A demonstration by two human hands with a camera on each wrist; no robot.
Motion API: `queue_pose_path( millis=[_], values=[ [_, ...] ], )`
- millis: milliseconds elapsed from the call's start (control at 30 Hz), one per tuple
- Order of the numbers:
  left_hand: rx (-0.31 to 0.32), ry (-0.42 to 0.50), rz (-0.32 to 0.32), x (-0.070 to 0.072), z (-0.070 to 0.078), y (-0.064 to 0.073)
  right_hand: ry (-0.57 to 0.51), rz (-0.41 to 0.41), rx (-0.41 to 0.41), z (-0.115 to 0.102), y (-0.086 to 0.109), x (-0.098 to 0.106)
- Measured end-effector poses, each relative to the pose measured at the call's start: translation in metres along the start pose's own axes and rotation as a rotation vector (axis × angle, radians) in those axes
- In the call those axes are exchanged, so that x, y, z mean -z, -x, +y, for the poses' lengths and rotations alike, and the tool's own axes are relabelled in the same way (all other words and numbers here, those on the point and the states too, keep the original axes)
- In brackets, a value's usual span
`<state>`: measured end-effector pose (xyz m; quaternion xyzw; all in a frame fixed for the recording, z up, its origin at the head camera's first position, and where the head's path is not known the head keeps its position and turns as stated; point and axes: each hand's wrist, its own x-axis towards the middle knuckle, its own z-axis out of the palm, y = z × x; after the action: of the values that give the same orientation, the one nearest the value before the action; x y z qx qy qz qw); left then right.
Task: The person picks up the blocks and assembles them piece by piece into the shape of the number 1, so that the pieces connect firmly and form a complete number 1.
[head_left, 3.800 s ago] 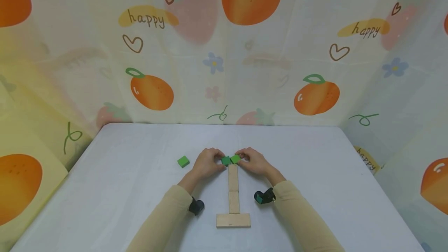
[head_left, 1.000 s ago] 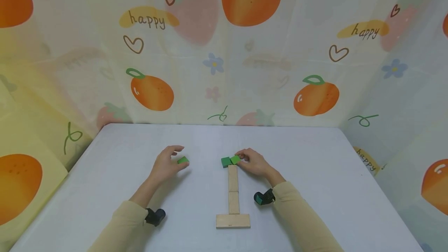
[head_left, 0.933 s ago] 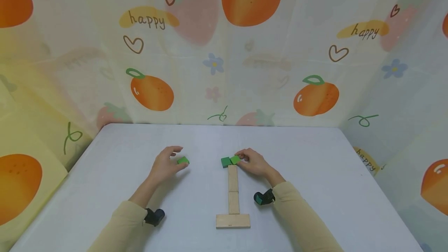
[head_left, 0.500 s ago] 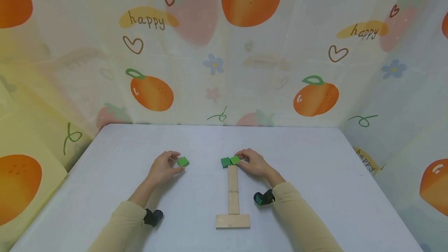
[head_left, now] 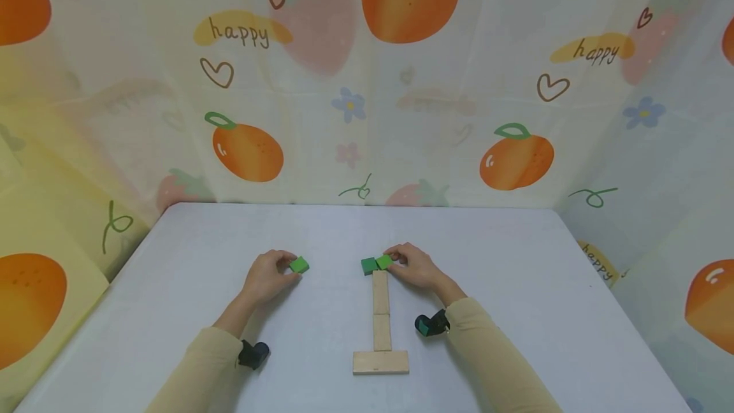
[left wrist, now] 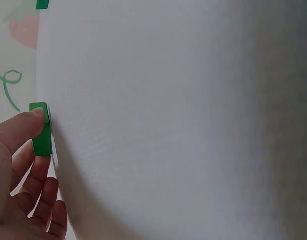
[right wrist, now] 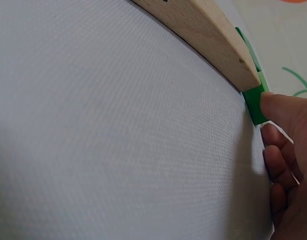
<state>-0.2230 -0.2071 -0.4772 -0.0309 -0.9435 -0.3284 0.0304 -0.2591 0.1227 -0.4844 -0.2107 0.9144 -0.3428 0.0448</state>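
My left hand (head_left: 266, 278) pinches a light green block (head_left: 299, 265) on the left part of the table. In the left wrist view the thumb presses the face of that green block (left wrist: 42, 135), with fingers behind it. Right of the middle, my right hand (head_left: 417, 266) pinches another light green block (head_left: 384, 262). This one sits at the top of the wooden column, beside a dark green block (head_left: 369, 266). The right wrist view has my thumb on the green block (right wrist: 254, 105), against the end of a wooden plank (right wrist: 213, 37).
Two pale wooden planks, an upper plank (head_left: 381, 292) and a lower plank (head_left: 381, 332), lie end to end below the green blocks. A crosswise plank (head_left: 381, 362) lies at their near end. The white table (head_left: 487, 241) meets a fruit-patterned cloth (head_left: 413, 145) behind.
The left hand has left the dark green block, gone left to the separate light green block, and its fingers have closed on it. The right hand has stayed in place.
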Motion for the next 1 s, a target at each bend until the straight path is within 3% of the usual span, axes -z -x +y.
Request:
queue_pose_path(
  millis=[400,700,1000],
  values=[
    [0.007,0.037,-0.007,0.002,0.001,-0.002,0.011,-0.002,-0.002,0.0,-0.001,-0.001],
    [-0.024,0.091,-0.029,0.006,0.016,-0.005,0.005,0.003,-0.023,0.001,-0.001,-0.002],
    [-0.061,0.095,-0.032,-0.002,0.028,-0.007,0.006,0.0,-0.035,0.003,-0.002,-0.003]
  ],
)
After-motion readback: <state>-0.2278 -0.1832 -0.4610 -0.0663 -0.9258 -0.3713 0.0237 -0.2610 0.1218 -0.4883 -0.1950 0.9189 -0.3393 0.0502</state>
